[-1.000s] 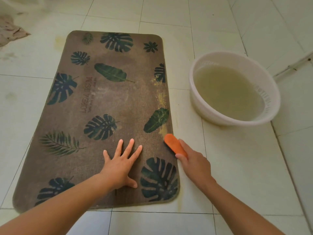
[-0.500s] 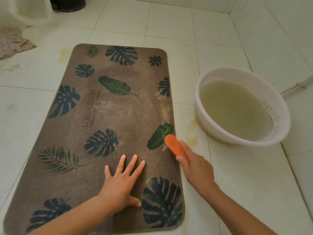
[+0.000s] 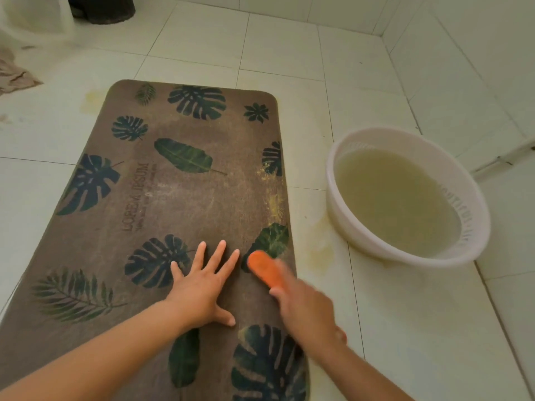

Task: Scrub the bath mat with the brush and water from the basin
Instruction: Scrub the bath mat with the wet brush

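Observation:
A brown bath mat (image 3: 185, 198) with dark green leaf prints lies flat on the white tiled floor. My left hand (image 3: 202, 285) presses flat on its near part, fingers spread. My right hand (image 3: 304, 308) grips an orange brush (image 3: 265, 269), which rests on the mat near its right edge, just below a green leaf with yellowish stains. The hand and brush are blurred by motion. To the right stands a white plastic basin (image 3: 341, 218) holding cloudy water.
Yellowish wet patches mark the tiles between mat and basin (image 3: 321, 250). A crumpled cloth (image 3: 14, 76) lies at the far left, a dark round object (image 3: 101, 8) stands at the top left, and a tiled wall (image 3: 477, 68) rises on the right.
The brush and my right hand moved left from the mat's right edge onto the mat. My left hand stays pressed on the mat. The view has tilted up.

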